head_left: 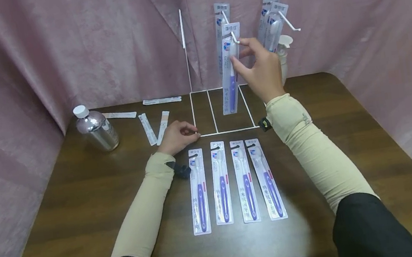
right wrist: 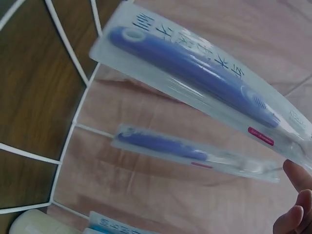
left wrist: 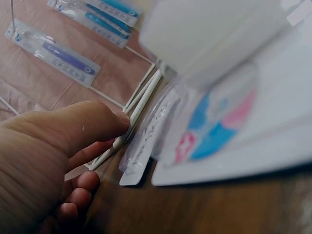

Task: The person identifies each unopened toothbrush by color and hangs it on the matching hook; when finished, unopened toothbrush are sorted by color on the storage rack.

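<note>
My right hand (head_left: 263,70) pinches the upper right edge of a packaged purple toothbrush (head_left: 233,94) between thumb and fingers. This package hangs upright, the tip of a white hook (head_left: 234,37) showing in front of its hanging slot. Behind it another purple toothbrush pack (right wrist: 165,146) hangs on the same hook. My left hand (head_left: 178,137) pinches the front left corner of the white wire rack (head_left: 230,131); in the left wrist view the thumb (left wrist: 92,122) presses on its rod. Several packaged purple toothbrushes, one a leftmost pack (head_left: 197,191), lie in a row before the rack.
Blue toothbrush packs (head_left: 274,22) hang on the right hook, with a white pump bottle (head_left: 283,58) behind. An upright white hook rod (head_left: 182,31) is at the left. A silver bottle (head_left: 97,128) with white cap and several slim paper packets (head_left: 147,129) occupy the table's left side.
</note>
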{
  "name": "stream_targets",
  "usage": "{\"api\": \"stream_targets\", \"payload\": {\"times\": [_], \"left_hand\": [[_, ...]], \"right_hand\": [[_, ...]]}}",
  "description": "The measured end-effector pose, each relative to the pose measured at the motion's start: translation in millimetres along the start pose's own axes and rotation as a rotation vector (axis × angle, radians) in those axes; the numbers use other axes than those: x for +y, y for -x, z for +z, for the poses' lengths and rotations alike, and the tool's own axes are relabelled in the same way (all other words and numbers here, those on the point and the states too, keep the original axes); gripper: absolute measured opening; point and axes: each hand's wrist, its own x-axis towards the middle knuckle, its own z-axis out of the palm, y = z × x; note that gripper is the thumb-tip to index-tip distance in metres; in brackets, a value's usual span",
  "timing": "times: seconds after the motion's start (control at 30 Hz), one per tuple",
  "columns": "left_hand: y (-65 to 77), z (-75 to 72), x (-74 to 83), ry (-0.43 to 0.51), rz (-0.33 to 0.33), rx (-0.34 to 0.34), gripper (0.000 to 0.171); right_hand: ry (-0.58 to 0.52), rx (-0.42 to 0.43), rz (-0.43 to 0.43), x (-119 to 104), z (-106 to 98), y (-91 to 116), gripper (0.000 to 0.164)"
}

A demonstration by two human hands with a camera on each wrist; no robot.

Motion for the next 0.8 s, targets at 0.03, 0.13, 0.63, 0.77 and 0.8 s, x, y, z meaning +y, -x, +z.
{"api": "stream_targets", "payload": {"times": [0.03,0.13,0.63,0.77,0.8], "left_hand": [[-1.1,1.3,0.5,-0.001,0.007,0.000,0.023],[-4.2,6.5,2.7,0.004,0.022,-0.005,0.024],[-3.2,20.6,9.4,0.007,0.009,-0.020,0.024],[-3.0,21.4,12.6,-0.002,0.006,-0.019,0.024],[-2.7,20.8,12.7,-0.003,0.004,-0.017,0.024]], "right_hand": [[0.012,-0.010,0.024,3,2,-4,0.038],[0.033,-0.029,0.092,12,8,-18,0.039],[0.126,-0.044,0.205,36,25,-47,0.042],[0.113,-0.082,0.204,35,17,-47,0.046],[0.093,-0.088,0.204,35,14,-46,0.046]]}}
